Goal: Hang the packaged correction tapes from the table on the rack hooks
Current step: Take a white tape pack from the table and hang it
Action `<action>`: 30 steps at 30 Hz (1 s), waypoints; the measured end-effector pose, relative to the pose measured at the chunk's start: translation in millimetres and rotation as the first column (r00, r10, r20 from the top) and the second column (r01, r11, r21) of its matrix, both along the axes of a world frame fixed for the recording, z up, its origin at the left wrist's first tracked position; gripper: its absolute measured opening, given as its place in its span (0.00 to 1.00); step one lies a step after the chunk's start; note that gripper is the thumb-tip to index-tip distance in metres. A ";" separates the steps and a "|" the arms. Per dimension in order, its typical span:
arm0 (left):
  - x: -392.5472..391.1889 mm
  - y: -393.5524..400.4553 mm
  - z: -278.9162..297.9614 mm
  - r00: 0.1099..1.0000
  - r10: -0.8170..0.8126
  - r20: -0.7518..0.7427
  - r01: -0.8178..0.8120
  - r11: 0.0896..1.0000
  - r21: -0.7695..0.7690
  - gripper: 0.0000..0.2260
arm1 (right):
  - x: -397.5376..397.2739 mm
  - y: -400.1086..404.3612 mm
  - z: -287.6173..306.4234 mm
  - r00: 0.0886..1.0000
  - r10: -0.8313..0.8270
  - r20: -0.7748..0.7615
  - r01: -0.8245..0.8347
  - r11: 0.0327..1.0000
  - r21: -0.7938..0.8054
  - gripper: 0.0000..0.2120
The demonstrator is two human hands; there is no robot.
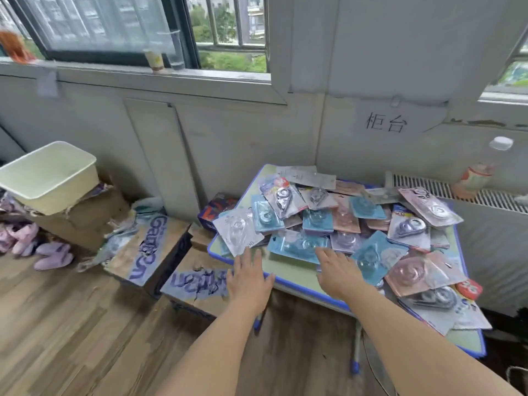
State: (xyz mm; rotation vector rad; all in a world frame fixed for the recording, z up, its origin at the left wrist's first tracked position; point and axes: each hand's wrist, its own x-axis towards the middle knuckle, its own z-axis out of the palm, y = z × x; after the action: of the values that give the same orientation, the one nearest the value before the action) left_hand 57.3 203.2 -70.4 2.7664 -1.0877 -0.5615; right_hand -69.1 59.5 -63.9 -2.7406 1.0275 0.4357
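Several packaged correction tapes in blue, pink, white and clear blister cards lie heaped on a small blue-edged table. A long blue pack lies at the pile's near edge. My left hand hovers over the table's near left corner with straight fingers, just below a white pack. Close to the long blue pack, my right hand stretches out flat above the table. Neither hand holds anything. No rack or hooks are in view.
Torn cardboard boxes stand left of the table, with a cream plastic bin on another box. Purple slippers lie on the wooden floor. A radiator with a bottle on it is at the right. Cups sit on the windowsill.
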 end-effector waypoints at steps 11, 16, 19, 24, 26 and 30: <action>103.3 -43.9 -32.7 0.999 0.026 0.032 -0.027 0.999 0.022 0.26 | 76.2 -26.3 -32.9 0.990 -0.102 -0.101 0.105 0.994 0.019 0.32; 140.3 -61.8 -38.1 0.993 -0.089 0.084 0.081 0.993 0.086 0.30 | 93.1 -25.7 -44.8 0.979 -0.132 -0.155 0.128 0.991 -0.038 0.32; 144.0 -67.9 -41.7 0.999 -0.052 0.002 0.051 0.992 0.118 0.29 | 97.0 -25.5 -49.2 0.974 -0.139 -0.182 0.129 0.990 -0.065 0.33; 141.5 -66.6 -50.1 0.994 0.007 -0.113 0.002 0.997 0.080 0.26 | 97.5 -28.1 -50.1 0.977 -0.157 -0.141 0.140 0.983 -0.123 0.31; 140.7 -63.6 -50.2 0.992 0.013 -0.124 -0.008 0.999 0.039 0.26 | 96.3 -29.2 -48.0 0.977 -0.171 -0.126 0.152 0.977 -0.147 0.28; 136.4 -56.9 -44.9 1.000 -0.009 0.016 0.008 0.997 0.072 0.26 | 93.0 -23.7 -45.6 0.975 -0.184 -0.128 0.161 0.972 -0.168 0.22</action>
State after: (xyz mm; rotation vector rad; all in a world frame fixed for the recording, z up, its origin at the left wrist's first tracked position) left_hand 193.7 146.3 -115.4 2.8336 -1.1049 -0.5913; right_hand 23.9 35.8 -109.5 -2.7552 1.3800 0.5512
